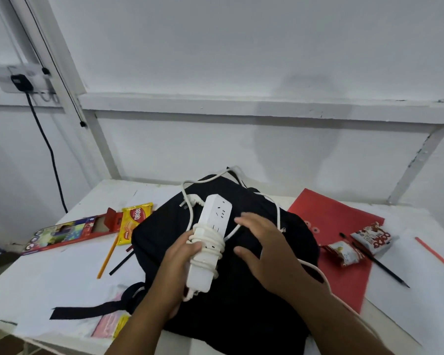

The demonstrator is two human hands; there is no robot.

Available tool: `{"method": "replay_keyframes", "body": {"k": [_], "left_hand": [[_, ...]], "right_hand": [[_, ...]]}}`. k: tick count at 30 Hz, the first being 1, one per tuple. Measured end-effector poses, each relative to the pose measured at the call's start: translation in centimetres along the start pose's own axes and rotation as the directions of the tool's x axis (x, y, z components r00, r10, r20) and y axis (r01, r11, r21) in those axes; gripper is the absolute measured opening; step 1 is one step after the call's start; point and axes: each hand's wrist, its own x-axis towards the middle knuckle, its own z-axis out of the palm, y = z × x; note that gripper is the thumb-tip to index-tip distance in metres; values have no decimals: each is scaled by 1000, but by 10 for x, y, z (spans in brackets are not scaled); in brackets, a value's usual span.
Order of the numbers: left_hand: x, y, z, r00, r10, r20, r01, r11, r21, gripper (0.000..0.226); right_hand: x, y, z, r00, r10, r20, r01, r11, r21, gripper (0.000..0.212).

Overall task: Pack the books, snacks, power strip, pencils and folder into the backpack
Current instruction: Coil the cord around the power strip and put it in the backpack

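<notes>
A black backpack (241,303) lies flat on the white table. Above it my left hand (180,262) grips a white power strip (210,237) with its cord wound several times around the body. Loose white cord (187,198) loops over the backpack's far end and trails past my right wrist. My right hand (264,249) hovers just right of the strip, fingers spread; whether it touches the cord I cannot tell. A red folder (328,213) lies to the right under two snack packets (346,252) (374,237) and a black pencil (379,262).
On the left lie a red coloured-pencil box (67,234), a yellow wafer pack (134,221), an orange pencil (108,254) and a black pencil (121,262). A red pencil (436,254) sits far right. A pink packet (105,326) lies near the front edge under a backpack strap (87,311).
</notes>
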Motion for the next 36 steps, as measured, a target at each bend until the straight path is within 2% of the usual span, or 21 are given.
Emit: {"method": "replay_keyframes", "body": {"k": [3, 6, 10, 12, 14, 16, 19, 25, 28, 31, 33, 36], "left_hand": [[0, 12, -17, 998, 28, 50, -26, 999, -31, 53], [-1, 22, -36, 996, 16, 84, -12, 999, -52, 54], [-5, 32, -57, 988, -38, 149, 50, 995, -83, 42], [-7, 37, -62, 988, -49, 146, 65, 992, -104, 35], [-5, 41, -66, 994, -16, 107, 21, 999, -45, 36], [-3, 45, -65, 999, 10, 37, -11, 999, 34, 44], [0, 54, -55, 990, 50, -129, -26, 982, 186, 56], [11, 66, -32, 956, 99, -274, 28, 904, 426, 52], [22, 60, -21, 950, 93, -297, 23, 930, 367, 51], [30, 54, -5, 939, 28, -343, 44, 978, 203, 74], [29, 52, 9, 956, -9, -293, 47, 991, 126, 78], [25, 46, 25, 977, 0, -214, 15, 998, 68, 70]], "right_hand": [[20, -13, 13, 999, 31, -18, -33, 996, -85, 59], [31, -32, 21, 998, 65, -9, -65, 998, -16, 41], [33, -61, 41, 981, 84, -176, -62, 990, 126, 16], [29, -70, 53, 956, 127, -265, -82, 982, 172, 20], [27, -76, 62, 917, 78, -391, -9, 984, 177, 22], [27, -80, 66, 882, -67, -466, 128, 986, 102, 15], [30, -83, 70, 857, -193, -478, 232, 972, 23, 20], [34, -76, 68, 876, -201, -439, 286, 948, 137, 19], [33, -65, 55, 877, -209, -432, 298, 943, 149, 20], [31, -50, 43, 888, -240, -393, 311, 942, 128, 30], [27, -38, 36, 878, -254, -406, 322, 941, 109, 34], [23, -22, 23, 848, -234, -475, 320, 941, 108, 33]]}}
